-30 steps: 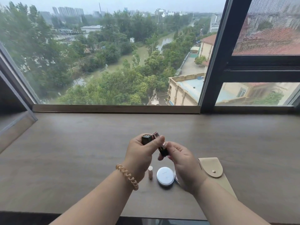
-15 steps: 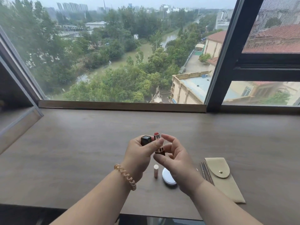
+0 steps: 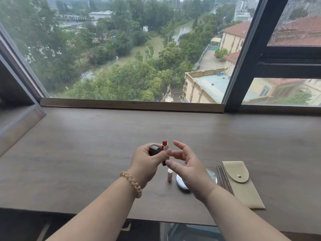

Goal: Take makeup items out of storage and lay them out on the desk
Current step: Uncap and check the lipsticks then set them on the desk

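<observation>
My left hand (image 3: 147, 162) grips black cap (image 3: 154, 150) & upright red lipstick (image 3: 164, 148) above desk (image 3: 86, 153); right hand (image 3: 189, 166) beside it, fingers spread, holding nothing.

one open red lipstick (image 3: 164, 146), one black cap (image 3: 154, 150), one small pale tube (image 3: 169, 175), one round compact (image 3: 182, 182), one beige pouch (image 3: 243, 184), two hands.
</observation>
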Demonstrator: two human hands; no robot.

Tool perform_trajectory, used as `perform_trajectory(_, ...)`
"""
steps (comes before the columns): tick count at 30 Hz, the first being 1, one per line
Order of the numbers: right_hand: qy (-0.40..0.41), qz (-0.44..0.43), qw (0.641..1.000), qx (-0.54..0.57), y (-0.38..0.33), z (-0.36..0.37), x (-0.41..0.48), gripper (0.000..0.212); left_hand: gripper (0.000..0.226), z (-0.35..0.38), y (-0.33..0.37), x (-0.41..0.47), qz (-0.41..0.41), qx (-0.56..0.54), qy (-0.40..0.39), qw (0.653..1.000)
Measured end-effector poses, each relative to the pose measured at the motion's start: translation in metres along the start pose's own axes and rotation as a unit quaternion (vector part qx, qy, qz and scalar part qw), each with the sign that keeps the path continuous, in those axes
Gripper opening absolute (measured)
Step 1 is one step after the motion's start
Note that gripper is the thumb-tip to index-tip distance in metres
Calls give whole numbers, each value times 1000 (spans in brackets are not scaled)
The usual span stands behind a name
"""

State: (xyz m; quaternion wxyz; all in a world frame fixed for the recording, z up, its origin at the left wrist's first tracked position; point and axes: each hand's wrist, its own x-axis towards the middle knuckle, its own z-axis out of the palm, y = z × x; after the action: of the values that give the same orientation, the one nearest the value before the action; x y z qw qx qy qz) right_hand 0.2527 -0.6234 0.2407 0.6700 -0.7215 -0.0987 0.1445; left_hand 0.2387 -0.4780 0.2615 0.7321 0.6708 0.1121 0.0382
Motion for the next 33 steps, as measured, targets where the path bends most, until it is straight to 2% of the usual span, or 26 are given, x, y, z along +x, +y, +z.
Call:
perform_trajectory(4, 72, 39, 995, -50, 32, -8, 3, 40, 11, -13, -35, 9, -28, 48, 68, 996)
perform_trajectory(7, 85, 68, 982, -154, 60, -12, 7, 35, 17, -17, -68, 16, -52, 59, 83, 993)
perform_trajectory(11, 99, 33, 938, -330, 87, -7, 19, 39, 15, -15, -107, 29, -75, 60, 79, 992)
perform_trajectory(14, 104, -2, 908, -405, 103, 0, 31, 40, 17, -15, -134, 34, -97, 66, 76, 990)
perform_trajectory(18, 106, -25, 895, -433, 121, 9, 43, 38, 20, -17, -165, 30, -106, 89, 82, 987)
perform_trajectory(23, 121, -31, 888, -442, 128, 14, 48, 23, 24, -17, -177, 29, -72, 136, 76, 985)
perform_trajectory(28, 126, -31, 887, -444, 129, 14, 49, 20, 54, -25, -178, 26, -22, 282, 87, 955)
perform_trajectory(33, 125, -35, 889, -439, 130, 13, 49, 19, 40, -33, -175, 22, 9, 364, 87, 927)
